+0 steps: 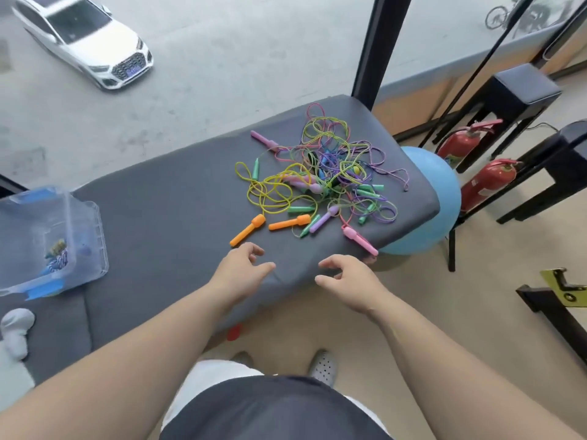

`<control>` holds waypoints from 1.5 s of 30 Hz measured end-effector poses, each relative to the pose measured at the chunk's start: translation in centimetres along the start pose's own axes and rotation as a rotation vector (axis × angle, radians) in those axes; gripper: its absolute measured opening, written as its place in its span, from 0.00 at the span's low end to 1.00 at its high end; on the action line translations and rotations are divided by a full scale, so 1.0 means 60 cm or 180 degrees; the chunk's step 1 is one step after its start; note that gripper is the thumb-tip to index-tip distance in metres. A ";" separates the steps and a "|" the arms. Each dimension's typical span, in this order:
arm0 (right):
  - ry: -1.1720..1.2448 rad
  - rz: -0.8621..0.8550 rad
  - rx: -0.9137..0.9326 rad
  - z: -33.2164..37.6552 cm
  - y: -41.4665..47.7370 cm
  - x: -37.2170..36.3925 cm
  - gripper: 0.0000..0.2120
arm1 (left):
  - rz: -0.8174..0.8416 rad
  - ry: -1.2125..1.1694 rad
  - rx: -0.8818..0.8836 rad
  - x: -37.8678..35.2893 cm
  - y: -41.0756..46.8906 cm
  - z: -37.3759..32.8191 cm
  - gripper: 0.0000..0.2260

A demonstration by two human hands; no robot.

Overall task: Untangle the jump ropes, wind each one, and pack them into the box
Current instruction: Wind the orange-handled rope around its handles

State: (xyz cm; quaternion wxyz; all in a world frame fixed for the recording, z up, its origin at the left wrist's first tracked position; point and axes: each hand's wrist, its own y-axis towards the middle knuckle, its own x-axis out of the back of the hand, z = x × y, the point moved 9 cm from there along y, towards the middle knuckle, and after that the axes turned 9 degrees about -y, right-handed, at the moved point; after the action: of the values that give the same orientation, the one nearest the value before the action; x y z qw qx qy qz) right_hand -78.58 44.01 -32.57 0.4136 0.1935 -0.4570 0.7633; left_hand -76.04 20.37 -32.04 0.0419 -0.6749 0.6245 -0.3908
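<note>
Two hands hover over the near edge of the grey bench [174, 201]. The left hand [241, 268] and right hand [349, 281] both have loosely curled, parted fingers and hold nothing. Just beyond the left hand lie orange handles [247, 231], and a pink handle [359, 238] lies past the right hand at the bench edge. Behind them the ropes [320, 176] sit in one many-coloured tangle on the bench's right end. Well to the left stands the clear box [92, 223] with a wound rope [58, 255] inside. A blue ball [425, 198] sits beside the bench.
</note>
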 end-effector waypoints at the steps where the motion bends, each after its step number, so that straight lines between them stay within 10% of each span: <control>1: 0.0004 0.0005 0.0027 -0.013 0.006 0.019 0.18 | -0.0023 0.0017 0.0010 -0.015 -0.001 -0.016 0.15; 31: -0.0843 0.1108 -0.0712 -0.271 0.315 0.172 0.19 | 0.0518 0.0510 0.0472 -0.258 0.343 -0.155 0.21; 45: -0.1637 0.1530 0.0816 -0.113 0.517 0.045 0.22 | -0.0855 0.0812 0.1310 -0.171 0.398 -0.004 0.23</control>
State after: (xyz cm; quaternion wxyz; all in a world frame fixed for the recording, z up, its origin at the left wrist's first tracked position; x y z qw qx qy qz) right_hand -104.70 43.60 -50.87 0.0667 0.3163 -0.4791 0.8161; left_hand -94.64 24.28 -49.74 0.0471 -0.6743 0.4371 -0.5933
